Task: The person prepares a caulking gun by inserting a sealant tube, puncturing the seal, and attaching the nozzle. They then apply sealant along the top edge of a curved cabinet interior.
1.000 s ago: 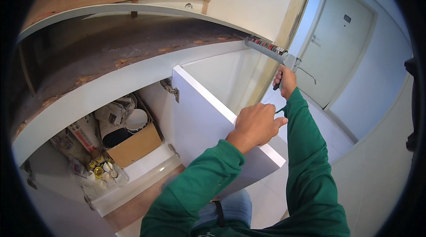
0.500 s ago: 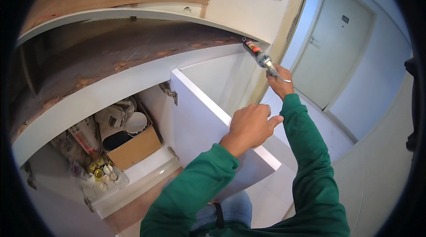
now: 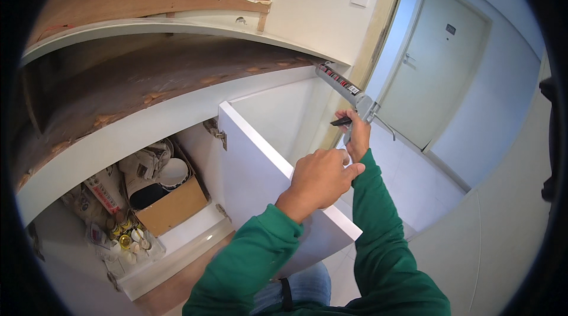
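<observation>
A caulking gun point(image 3: 343, 86) with a printed tube and a grey frame is gripped in my right hand point(image 3: 357, 134). Its front end lies close to the right end of the pale ledge point(image 3: 195, 88), and a bent rod sticks out behind. The gun's black lever shows beside my fingers. Over the upper edge of an open white cabinet door point(image 3: 254, 162) is my left hand point(image 3: 322, 179), with its fingers curled and the thumb stretched to the right. Most of those fingers are hidden, so I cannot tell whether they hold anything.
Inside the open cabinet stand a cardboard box point(image 3: 173, 205) with a white tub point(image 3: 173, 173), and several small bottles point(image 3: 125, 242). A dark, rough recess point(image 3: 154, 70) runs behind the ledge. Beyond the door frame is a pale closed door point(image 3: 441, 73).
My right hand has moved left and slightly down. The caulking gun has turned and shows more of its side. My left hand stays over the cabinet door, shifted slightly left and down in view.
</observation>
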`<state>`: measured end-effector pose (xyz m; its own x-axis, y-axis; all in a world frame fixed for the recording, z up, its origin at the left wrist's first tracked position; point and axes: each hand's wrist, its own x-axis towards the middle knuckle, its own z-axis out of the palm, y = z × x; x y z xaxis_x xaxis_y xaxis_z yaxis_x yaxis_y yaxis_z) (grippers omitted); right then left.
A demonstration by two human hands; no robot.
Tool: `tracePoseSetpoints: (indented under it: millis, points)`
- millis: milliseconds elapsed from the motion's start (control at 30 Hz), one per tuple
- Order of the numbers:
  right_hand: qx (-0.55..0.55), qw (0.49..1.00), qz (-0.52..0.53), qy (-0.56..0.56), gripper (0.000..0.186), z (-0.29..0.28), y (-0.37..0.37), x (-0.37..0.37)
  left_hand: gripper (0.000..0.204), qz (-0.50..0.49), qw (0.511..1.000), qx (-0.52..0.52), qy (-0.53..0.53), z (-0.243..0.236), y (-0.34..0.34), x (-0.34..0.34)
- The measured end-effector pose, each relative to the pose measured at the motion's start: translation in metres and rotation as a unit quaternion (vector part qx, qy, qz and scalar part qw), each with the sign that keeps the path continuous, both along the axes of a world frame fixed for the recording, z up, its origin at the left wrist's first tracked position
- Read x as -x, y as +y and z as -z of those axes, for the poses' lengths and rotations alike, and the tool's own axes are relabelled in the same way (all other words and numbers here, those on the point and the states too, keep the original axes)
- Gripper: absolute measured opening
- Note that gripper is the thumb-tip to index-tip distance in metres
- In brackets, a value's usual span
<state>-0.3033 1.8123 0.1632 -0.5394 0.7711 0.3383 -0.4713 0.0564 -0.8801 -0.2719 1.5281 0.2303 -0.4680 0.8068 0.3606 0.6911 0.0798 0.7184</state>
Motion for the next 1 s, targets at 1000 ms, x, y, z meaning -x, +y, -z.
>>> tracePoseSetpoints:
  millis: [1000]
  points:
    - [0.292, 0.939, -0.058, 0.174, 0.018, -0.032, 0.077, 0.073, 0.042, -0.012, 1.000, 0.012, 0.008, 0.003, 0.006, 0.000]
